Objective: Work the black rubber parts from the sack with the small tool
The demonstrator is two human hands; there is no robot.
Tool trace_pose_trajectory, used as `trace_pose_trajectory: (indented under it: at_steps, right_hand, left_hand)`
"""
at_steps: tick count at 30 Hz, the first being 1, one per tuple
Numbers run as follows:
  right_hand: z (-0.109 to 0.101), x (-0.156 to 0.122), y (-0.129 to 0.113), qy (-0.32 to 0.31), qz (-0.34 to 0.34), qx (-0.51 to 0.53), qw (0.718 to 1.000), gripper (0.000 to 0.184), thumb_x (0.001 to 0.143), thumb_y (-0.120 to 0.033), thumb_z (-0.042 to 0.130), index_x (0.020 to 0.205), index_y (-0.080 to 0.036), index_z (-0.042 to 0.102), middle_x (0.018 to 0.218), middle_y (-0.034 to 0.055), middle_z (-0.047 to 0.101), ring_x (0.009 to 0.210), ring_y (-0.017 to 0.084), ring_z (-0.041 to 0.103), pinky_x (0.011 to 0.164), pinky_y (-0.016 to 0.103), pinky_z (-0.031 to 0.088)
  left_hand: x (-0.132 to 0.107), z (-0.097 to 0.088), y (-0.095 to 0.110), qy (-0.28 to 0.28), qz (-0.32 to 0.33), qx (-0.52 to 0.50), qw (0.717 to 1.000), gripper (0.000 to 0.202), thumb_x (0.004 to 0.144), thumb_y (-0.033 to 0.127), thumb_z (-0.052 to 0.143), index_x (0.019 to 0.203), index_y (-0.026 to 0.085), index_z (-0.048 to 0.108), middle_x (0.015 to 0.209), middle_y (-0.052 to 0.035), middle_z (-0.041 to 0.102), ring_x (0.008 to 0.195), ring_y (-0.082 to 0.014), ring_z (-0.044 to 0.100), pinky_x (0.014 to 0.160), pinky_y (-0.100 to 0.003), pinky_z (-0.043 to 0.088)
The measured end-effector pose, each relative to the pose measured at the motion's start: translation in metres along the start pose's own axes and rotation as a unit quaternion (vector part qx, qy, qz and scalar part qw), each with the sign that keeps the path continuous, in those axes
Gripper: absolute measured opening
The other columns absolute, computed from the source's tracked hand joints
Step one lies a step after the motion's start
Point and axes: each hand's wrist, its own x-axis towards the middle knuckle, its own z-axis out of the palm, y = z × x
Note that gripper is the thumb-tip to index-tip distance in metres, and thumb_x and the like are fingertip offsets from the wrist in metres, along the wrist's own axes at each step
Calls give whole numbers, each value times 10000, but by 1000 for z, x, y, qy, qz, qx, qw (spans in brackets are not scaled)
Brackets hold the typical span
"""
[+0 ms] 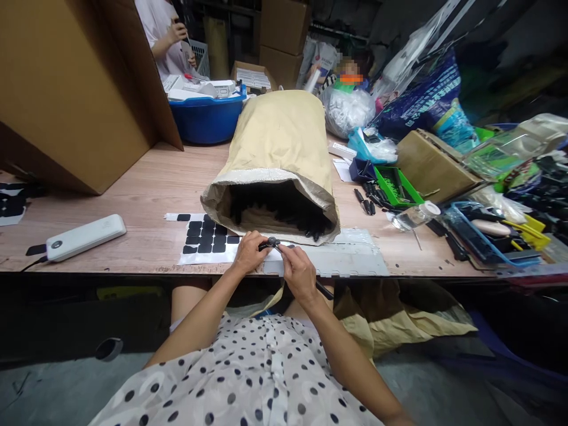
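My left hand (249, 253) is closed around a small black part with a round grey end (273, 242), at the front edge of the table. My right hand (299, 273) is closed on a thin tool with a black handle (325, 290), which sticks out behind the palm. Its front end meets the round end of the part; its exact kind is hidden by the fingers. Just beyond both hands lies a large tan sack (284, 130), its mouth toward me, with many black pieces inside. Left of my left hand is a white sheet of black stickers (205, 236).
A white power bank (86, 238) with a cable lies left. Behind it stands a large cardboard box (71, 89). A blue basin (206, 118) of white parts sits at the back, near a person (160, 41). Right are a green tray (397, 186), a clear bottle (415, 216) and a blue tray (488, 236).
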Motion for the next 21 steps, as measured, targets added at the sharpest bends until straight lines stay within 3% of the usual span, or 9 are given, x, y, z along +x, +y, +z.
trace_pose_trajectory:
  at_steps: [7, 12, 21]
  right_hand:
    - [2, 18, 28, 31, 8, -48, 998, 293, 986, -248, 469, 1119, -250, 730, 892, 52, 647, 861, 190, 577, 811, 296, 457]
    - [12, 24, 58, 34, 20, -142, 989, 249, 952, -226, 505, 1021, -241, 744, 840, 55, 616, 798, 201, 511, 718, 308, 381]
    - [20, 17, 58, 37, 18, -202, 979, 231, 946, -223, 518, 1049, -244, 723, 872, 61, 594, 831, 211, 479, 706, 316, 315]
  left_hand:
    - [-1, 1, 2, 5, 7, 20, 1000, 156, 749, 191, 690, 901, 216, 712, 893, -31, 635, 902, -224, 570, 861, -371, 483]
    - [-2, 2, 3, 10, 6, 36, 999, 200, 714, 184, 682, 912, 213, 691, 886, -29, 631, 890, -225, 572, 852, -373, 490]
    - [-2, 1, 1, 15, 15, 30, 999, 111, 767, 212, 678, 874, 226, 708, 860, -24, 633, 871, -218, 574, 832, -365, 490]
